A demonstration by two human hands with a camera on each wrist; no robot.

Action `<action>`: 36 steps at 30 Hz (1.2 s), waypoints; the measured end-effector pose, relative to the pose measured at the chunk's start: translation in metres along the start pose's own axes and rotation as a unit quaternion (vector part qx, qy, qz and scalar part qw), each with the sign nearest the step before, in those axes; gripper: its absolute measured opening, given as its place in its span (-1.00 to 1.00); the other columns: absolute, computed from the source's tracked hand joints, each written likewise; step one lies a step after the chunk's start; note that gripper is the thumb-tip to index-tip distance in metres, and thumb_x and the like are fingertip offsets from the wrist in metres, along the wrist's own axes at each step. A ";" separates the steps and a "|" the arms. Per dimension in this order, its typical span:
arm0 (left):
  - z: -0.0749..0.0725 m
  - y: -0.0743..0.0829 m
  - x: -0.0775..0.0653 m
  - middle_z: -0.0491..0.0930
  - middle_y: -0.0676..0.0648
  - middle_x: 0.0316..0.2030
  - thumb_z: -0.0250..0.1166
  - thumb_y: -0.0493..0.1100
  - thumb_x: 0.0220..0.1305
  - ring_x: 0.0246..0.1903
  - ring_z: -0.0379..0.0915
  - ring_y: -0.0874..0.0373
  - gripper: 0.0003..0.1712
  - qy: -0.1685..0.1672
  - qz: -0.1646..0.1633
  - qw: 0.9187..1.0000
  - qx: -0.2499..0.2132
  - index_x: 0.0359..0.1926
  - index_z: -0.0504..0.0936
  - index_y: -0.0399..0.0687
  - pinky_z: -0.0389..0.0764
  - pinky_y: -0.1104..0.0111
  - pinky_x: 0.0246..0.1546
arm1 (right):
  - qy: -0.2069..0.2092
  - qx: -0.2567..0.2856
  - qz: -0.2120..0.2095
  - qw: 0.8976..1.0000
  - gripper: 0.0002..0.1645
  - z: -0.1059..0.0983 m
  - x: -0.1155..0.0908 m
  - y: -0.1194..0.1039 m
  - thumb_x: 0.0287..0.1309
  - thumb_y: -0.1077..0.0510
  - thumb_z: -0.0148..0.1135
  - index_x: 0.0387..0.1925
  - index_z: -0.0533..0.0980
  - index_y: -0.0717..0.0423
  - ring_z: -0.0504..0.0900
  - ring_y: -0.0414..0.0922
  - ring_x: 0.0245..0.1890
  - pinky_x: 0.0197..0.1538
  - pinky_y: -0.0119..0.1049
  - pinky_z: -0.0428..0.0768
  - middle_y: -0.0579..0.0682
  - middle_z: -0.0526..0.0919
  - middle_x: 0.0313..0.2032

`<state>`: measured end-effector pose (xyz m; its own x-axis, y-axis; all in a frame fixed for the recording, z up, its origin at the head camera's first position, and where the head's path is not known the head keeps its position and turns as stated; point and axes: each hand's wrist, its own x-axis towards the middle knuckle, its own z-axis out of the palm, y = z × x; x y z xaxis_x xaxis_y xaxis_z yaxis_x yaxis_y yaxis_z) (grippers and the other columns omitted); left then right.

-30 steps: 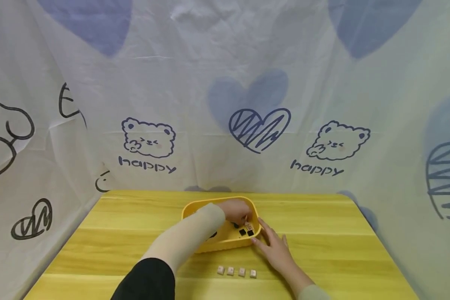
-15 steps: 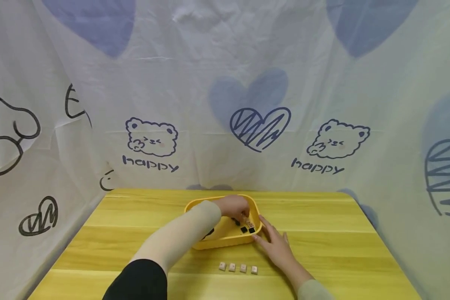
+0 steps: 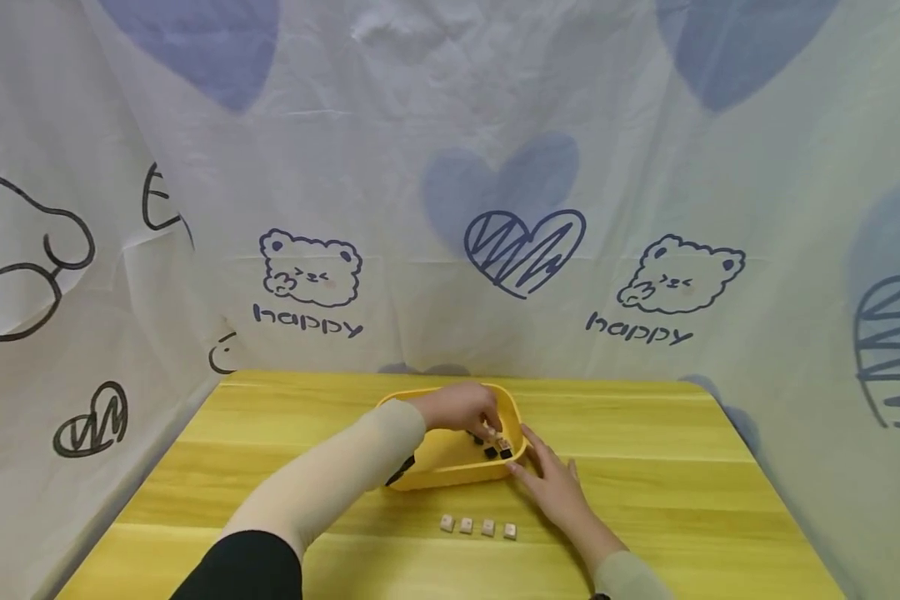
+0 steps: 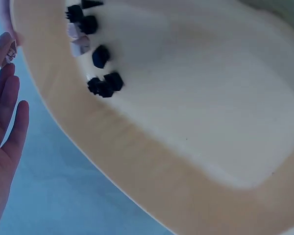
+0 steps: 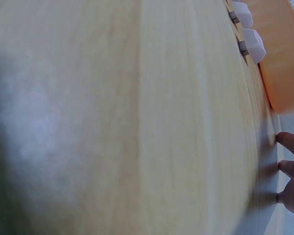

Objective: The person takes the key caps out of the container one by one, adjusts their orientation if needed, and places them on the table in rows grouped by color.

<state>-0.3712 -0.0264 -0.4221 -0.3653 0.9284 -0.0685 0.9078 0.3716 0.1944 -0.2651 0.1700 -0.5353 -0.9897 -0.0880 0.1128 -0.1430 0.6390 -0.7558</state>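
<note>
A yellow plastic basket [image 3: 450, 477] stands on the table. My left hand [image 3: 465, 406] reaches over it and pinches a small pale keycap [image 4: 10, 53] between thumb and fingertip, partly hidden by the fingers. Below that hand, several black keycaps [image 4: 101, 56] and a couple of pale keycaps [image 4: 80, 46] lie in one end of the basket. My right hand [image 3: 558, 496] rests at the basket's right end, thumb and fingers spread along its outside. In the right wrist view, only the fingertips of the right hand [image 5: 293, 171] show, at the tabletop.
Several pale keycaps [image 3: 467, 526] stand in a spaced row on the wood-grain table [image 3: 690, 483], in front of the basket. A white cloth [image 3: 435, 333] with hearts and bear drawings hangs behind and beside the table.
My left hand has risen a little inside the basket and drawn slightly leftward. My right hand stays at the basket's end. The head view has shifted slightly.
</note>
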 end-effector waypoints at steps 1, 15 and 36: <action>-0.001 0.002 -0.002 0.55 0.13 -0.40 0.38 -0.18 0.24 -0.43 0.37 0.30 -0.88 0.004 -0.001 1.000 -0.011 -0.23 0.80 -0.05 0.41 0.52 -0.32 | -0.001 0.000 0.001 1.000 -0.08 0.000 0.000 0.000 0.23 -0.36 0.12 0.50 0.09 -0.19 0.21 0.16 0.38 0.32 0.32 -0.38 0.12 0.41 0.30; -0.007 0.033 -0.040 0.65 0.19 -0.29 0.43 -0.14 0.17 -0.35 0.50 0.37 -0.78 0.070 -0.056 0.990 -0.107 -0.13 0.77 -0.01 0.50 0.58 -0.27 | -0.004 -0.008 0.001 1.000 -0.10 0.000 0.002 -0.001 0.24 -0.34 0.13 0.50 0.09 -0.21 0.22 0.19 0.36 0.32 0.33 -0.37 0.16 0.42 0.28; 0.021 0.053 -0.090 0.64 0.18 -0.32 0.47 -0.09 0.13 -0.30 0.57 0.20 -0.84 0.133 -0.122 0.980 -0.079 -0.25 0.77 0.03 0.51 0.50 -0.24 | -0.003 -0.001 0.007 1.000 -0.04 0.001 0.003 -0.001 0.19 -0.39 0.13 0.51 0.08 -0.18 0.26 0.24 0.33 0.33 0.28 -0.43 0.14 0.37 0.31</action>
<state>-0.2858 -0.0899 -0.4264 -0.6275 0.7691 0.1216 0.7510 0.5566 0.3551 -0.2678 0.1683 -0.5345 -0.9916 -0.0842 0.0977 -0.1290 0.6415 -0.7562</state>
